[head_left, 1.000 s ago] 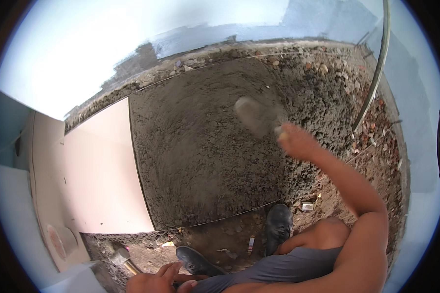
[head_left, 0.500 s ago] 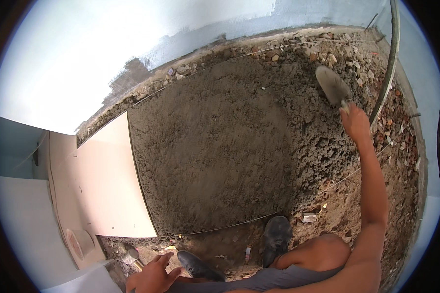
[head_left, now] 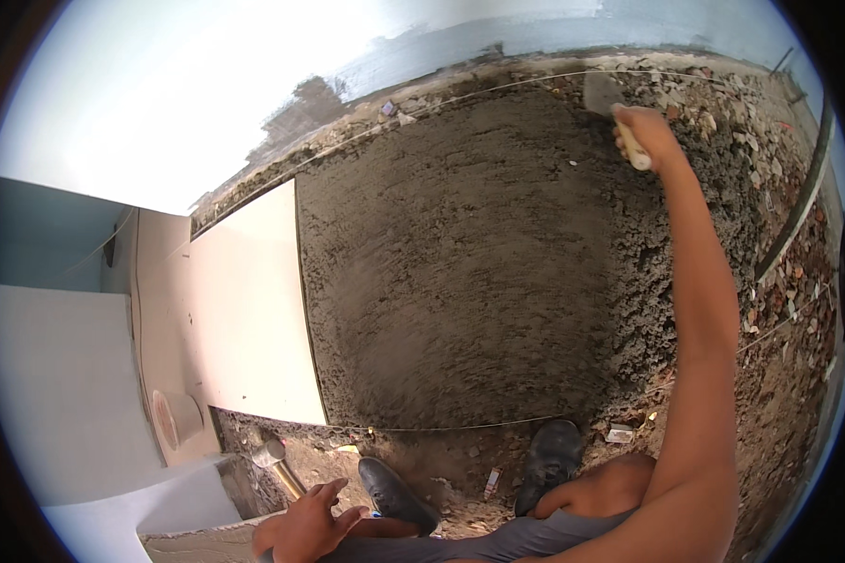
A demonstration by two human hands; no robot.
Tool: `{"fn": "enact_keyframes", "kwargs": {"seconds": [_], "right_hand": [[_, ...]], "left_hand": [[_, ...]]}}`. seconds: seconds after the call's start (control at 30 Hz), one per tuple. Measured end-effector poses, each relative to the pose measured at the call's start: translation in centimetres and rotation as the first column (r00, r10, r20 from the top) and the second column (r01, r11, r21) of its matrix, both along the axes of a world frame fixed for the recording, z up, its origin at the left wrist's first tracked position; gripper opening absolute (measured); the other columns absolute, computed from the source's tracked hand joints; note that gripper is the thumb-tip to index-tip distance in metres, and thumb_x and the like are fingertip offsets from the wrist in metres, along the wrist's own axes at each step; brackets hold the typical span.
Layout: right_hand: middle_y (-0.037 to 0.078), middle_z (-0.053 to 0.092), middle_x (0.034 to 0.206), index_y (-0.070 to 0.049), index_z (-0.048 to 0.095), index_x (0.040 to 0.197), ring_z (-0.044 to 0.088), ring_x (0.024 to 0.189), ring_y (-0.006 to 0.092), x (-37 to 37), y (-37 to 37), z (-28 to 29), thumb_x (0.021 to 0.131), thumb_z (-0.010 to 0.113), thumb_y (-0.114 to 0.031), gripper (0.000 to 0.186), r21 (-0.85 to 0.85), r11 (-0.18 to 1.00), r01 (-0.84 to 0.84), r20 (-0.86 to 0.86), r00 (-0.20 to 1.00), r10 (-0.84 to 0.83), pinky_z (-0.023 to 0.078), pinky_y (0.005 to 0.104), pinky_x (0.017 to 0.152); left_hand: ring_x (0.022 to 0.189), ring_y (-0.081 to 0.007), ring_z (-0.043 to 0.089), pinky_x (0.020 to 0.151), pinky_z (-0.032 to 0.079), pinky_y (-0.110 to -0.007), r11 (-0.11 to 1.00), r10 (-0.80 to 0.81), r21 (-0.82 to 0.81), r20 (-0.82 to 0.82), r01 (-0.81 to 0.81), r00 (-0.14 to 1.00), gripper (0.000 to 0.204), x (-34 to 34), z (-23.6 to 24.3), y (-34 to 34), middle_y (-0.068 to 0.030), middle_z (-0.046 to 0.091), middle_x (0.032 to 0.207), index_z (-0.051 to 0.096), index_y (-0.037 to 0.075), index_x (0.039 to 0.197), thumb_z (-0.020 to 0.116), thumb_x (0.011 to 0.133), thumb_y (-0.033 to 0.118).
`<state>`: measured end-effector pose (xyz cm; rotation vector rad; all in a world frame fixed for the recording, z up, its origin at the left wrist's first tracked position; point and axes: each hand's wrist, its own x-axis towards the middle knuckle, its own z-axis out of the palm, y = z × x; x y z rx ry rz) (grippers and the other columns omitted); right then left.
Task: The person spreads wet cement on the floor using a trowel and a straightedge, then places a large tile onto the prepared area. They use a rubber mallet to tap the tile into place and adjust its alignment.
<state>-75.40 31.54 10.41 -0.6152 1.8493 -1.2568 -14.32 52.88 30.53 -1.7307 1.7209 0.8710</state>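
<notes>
My right hand (head_left: 646, 131) grips the pale wooden handle of a trowel (head_left: 599, 92), its metal blade at the far upper-right edge of a bed of wet grey mortar (head_left: 451, 253), beside rougher, lumpy mortar. My left hand (head_left: 317, 516) is low in the view by my left knee, fingers slightly bent and apart, holding nothing. A mallet (head_left: 270, 455) with a pale handle lies on the dirt just beyond it. A large pale pink tile (head_left: 249, 310) borders the mortar on the left.
Strings (head_left: 441, 427) run along both long sides of the mortar. A painted wall (head_left: 188, 84) bounds the far side, with rubble along its foot. A curved hose or pipe (head_left: 793, 225) is at the right, a white bucket (head_left: 176, 418) at the left. My dark shoes (head_left: 545, 460) stand on dirt.
My right hand with the trowel moved from mid-mortar out to the right and upward, then slightly left to the far edge. My left hand stays low. The view has shifted somewhat.
</notes>
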Motion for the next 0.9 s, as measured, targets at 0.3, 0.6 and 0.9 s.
{"fn": "enact_keyframes", "kwargs": {"seconds": [0.3, 0.6, 0.9], "right_hand": [[0.008, 0.063, 0.081, 0.003, 0.055, 0.128, 0.060, 0.058, 0.0147, 4.6, 13.0, 8.3, 0.095, 0.059, -0.030, 0.046, 0.048, 0.998, 0.050, -0.328, 0.944, -0.032, 0.050, 0.0304, 0.053], [0.013, 0.065, 0.098, 0.002, 0.049, 0.134, 0.064, 0.080, 0.0181, 6.3, 19.7, 12.7, 0.096, 0.062, -0.024, 0.048, -0.288, 0.955, 0.072, -0.927, 0.228, -0.297, 0.052, 0.0341, 0.071], [0.015, 0.063, 0.084, -0.005, 0.048, 0.101, 0.066, 0.069, 0.0279, 9.5, 27.3, 4.3, 0.092, 0.064, -0.018, 0.023, 0.728, 0.655, 0.201, -0.672, 0.400, 0.623, 0.055, 0.0369, 0.058]], "left_hand": [[0.088, -0.0330, 0.070, 0.080, 0.055, -0.041, 0.998, -0.048, -0.043, 0.001, 0.048, 0.999, 0.064, 0.3, -0.8, -0.6, -0.0215, 0.067, 0.108, 0.059, 0.001, 0.128, 0.074, 0.083, 0.046], [0.098, -0.0353, 0.067, 0.083, 0.054, -0.043, 0.989, -0.145, -0.035, -0.048, 0.143, 0.988, 0.061, -0.5, -1.3, -1.5, -0.0201, 0.064, 0.114, 0.056, 0.004, 0.132, 0.071, 0.086, 0.040], [0.106, -0.0398, 0.063, 0.089, 0.050, -0.047, 0.973, -0.220, 0.044, -0.133, 0.227, 0.967, 0.058, -1.8, -2.2, -3.6, -0.0212, 0.059, 0.127, 0.049, 0.010, 0.140, 0.068, 0.088, 0.027]]}}
